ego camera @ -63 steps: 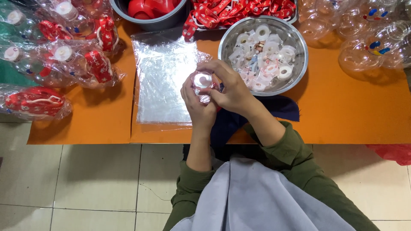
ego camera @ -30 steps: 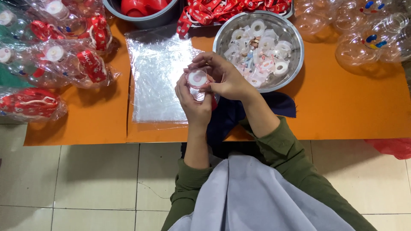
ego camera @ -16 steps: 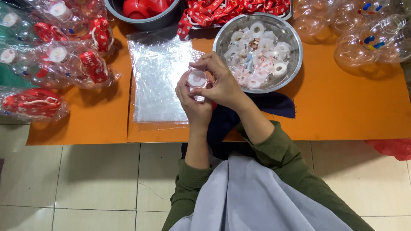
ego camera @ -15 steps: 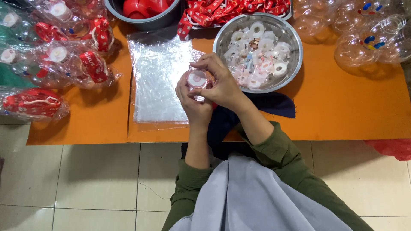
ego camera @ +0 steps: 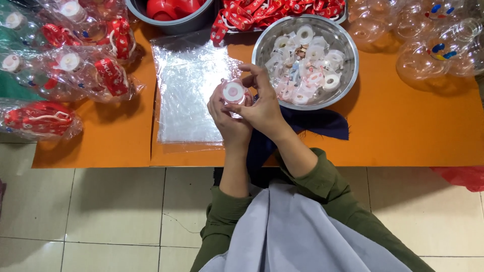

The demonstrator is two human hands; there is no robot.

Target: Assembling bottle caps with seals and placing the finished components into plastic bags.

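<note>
Clear plastic bottle [ego camera: 233, 95] at frame centre is being gripped by the left hand [ego camera: 227, 121]. The right hand [ego camera: 262, 108] is pinching its white cap [ego camera: 234, 91]; steady, level twisting would seat it best.

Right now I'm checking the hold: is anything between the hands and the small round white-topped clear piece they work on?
Nothing visible. The left hand and right hand both touch the small round white-topped clear piece directly, above the clear plastic sheet on the orange table.

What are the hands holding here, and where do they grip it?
Both hands, left hand and right hand, hold a small clear bottle by its sides, near the white cap.
</note>
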